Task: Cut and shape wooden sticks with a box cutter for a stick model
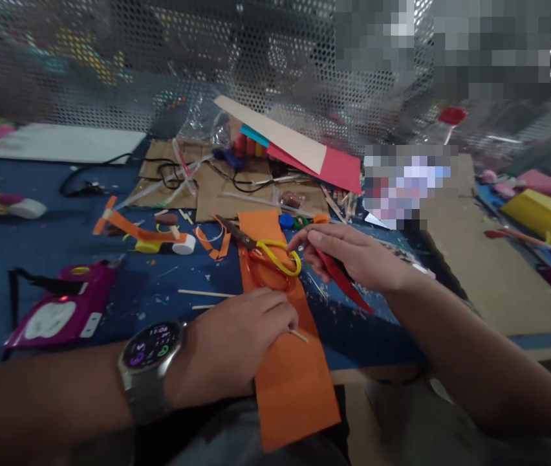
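My left hand [237, 343], with a watch on its wrist, is closed and rests on a long orange sheet [299, 395]. The tip of a thin wooden stick [299, 336] pokes out from its fingers. Two more thin sticks [207, 294] lie partly behind that hand. In my right hand [348, 252], with the fingers curled, is a narrow red strip [346, 285]; its material is hard to make out. Scissors with a yellow handle [280, 256] lie on the orange sheet, blades pointing up and left, right by my right fingertips.
A purple glue gun-like device [64, 307] with a black strap sits at left. Orange craft pieces [144, 232], cardboard [237, 204], coloured sheets [299, 139] and a black cable [76, 175] lie farther back. At right are a cardboard panel [469, 265] and a yellow piece [547, 217].
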{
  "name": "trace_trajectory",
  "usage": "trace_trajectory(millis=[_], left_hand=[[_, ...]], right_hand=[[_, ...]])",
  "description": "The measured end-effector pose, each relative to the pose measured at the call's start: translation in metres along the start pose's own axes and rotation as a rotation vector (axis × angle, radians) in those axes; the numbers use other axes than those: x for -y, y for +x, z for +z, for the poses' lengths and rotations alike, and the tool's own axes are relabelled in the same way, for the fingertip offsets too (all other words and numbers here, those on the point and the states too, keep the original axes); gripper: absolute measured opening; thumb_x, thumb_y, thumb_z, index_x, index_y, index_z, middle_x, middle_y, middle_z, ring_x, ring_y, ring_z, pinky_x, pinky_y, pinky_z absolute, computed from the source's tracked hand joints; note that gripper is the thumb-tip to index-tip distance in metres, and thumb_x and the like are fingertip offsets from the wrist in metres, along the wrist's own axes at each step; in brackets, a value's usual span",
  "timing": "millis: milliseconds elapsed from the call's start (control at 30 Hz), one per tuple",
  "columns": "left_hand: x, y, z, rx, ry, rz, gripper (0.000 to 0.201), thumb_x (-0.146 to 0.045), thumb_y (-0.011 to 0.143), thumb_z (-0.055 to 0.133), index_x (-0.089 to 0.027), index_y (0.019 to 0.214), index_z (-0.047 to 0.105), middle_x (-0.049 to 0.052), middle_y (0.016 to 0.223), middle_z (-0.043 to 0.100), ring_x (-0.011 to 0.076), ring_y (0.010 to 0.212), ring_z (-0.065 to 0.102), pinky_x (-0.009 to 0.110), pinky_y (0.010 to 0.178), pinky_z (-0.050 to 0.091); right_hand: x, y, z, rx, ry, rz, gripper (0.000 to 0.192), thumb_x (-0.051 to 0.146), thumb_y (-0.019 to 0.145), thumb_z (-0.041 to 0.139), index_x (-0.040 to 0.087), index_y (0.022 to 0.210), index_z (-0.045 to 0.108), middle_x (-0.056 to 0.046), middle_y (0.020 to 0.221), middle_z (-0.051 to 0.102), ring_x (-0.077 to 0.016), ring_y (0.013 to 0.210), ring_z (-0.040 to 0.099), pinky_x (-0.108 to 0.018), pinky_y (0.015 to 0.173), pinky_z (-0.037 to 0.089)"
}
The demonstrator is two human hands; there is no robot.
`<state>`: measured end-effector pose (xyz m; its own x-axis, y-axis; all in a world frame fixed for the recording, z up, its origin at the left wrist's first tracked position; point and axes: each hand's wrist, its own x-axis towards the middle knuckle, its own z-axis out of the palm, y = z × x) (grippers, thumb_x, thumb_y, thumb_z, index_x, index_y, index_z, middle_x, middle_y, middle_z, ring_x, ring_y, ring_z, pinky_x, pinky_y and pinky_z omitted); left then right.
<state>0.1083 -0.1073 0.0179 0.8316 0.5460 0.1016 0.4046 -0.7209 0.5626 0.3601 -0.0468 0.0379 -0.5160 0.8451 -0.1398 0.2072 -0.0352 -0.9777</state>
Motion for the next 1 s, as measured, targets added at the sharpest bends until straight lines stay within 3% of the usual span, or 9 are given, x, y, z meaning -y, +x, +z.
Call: trace_trajectory(millis=[167, 433, 600, 767, 900, 1000], left_hand=[[0.014, -0.010, 0.003, -0.233, -0.234, -0.061, 0.024, -0.014, 0.109, 0.043, -0.024, 0.107, 0.064, 0.000, 0.104, 0.073, 0.0142, 0.096, 0.069, 0.026, 0.085, 0.052], [0.020, -0.016, 0.000, -0.302, -0.357, -0.178, 0.018, -0.019, 0.110, 0.048, -0.028, 0.106, 0.064, -0.003, 0.101, 0.071, 0.0112, 0.091, 0.068, 0.021, 0.082, 0.053], [0.023, -0.012, -0.004, -0.379, -0.430, -0.280, 0.017, -0.026, 0.111, 0.047, -0.026, 0.105, 0.063, -0.002, 0.089, 0.067, 0.0113, 0.079, 0.064, 0.021, 0.073, 0.054], [0.027, -0.007, -0.007, -0.415, -0.542, -0.382, 0.020, -0.031, 0.111, 0.048, -0.023, 0.099, 0.062, -0.001, 0.083, 0.065, 0.0108, 0.070, 0.059, 0.020, 0.064, 0.053], [0.028, -0.007, -0.008, -0.422, -0.578, -0.398, 0.018, -0.031, 0.109, 0.050, -0.023, 0.100, 0.062, -0.001, 0.085, 0.065, 0.0107, 0.071, 0.060, 0.020, 0.066, 0.055], [0.027, -0.007, -0.008, -0.434, -0.584, -0.400, 0.016, -0.030, 0.108, 0.051, -0.022, 0.101, 0.063, 0.000, 0.086, 0.066, 0.0110, 0.072, 0.060, 0.020, 0.066, 0.056]], right_hand=[[-0.010, -0.004, 0.002, 0.025, -0.010, -0.037, 0.048, 0.059, 0.112, 0.049, 0.019, 0.113, 0.076, 0.002, 0.071, 0.054, -0.0138, 0.063, 0.053, -0.028, 0.061, 0.043], [-0.009, -0.015, 0.001, -0.026, 0.047, -0.027, 0.050, 0.060, 0.112, 0.049, 0.020, 0.105, 0.078, 0.002, 0.070, 0.048, -0.0132, 0.062, 0.044, -0.028, 0.055, 0.034], [-0.004, -0.019, -0.006, -0.173, -0.301, -0.084, 0.054, 0.061, 0.114, 0.042, 0.021, 0.115, 0.078, 0.000, 0.075, 0.056, -0.0133, 0.061, 0.047, -0.029, 0.054, 0.032], [-0.017, -0.009, -0.008, -0.347, -0.910, -0.138, 0.033, 0.045, 0.111, 0.054, 0.020, 0.117, 0.075, -0.008, 0.098, 0.078, -0.0228, 0.085, 0.071, -0.033, 0.071, 0.045], [-0.031, -0.001, -0.005, -0.324, -1.045, -0.157, 0.027, 0.034, 0.106, 0.060, 0.018, 0.124, 0.073, -0.013, 0.120, 0.081, -0.0301, 0.108, 0.076, -0.039, 0.089, 0.053], [-0.039, 0.001, -0.007, -0.322, -1.073, -0.154, 0.031, 0.034, 0.107, 0.059, 0.017, 0.129, 0.072, -0.015, 0.127, 0.080, -0.0332, 0.114, 0.076, -0.044, 0.095, 0.056]])
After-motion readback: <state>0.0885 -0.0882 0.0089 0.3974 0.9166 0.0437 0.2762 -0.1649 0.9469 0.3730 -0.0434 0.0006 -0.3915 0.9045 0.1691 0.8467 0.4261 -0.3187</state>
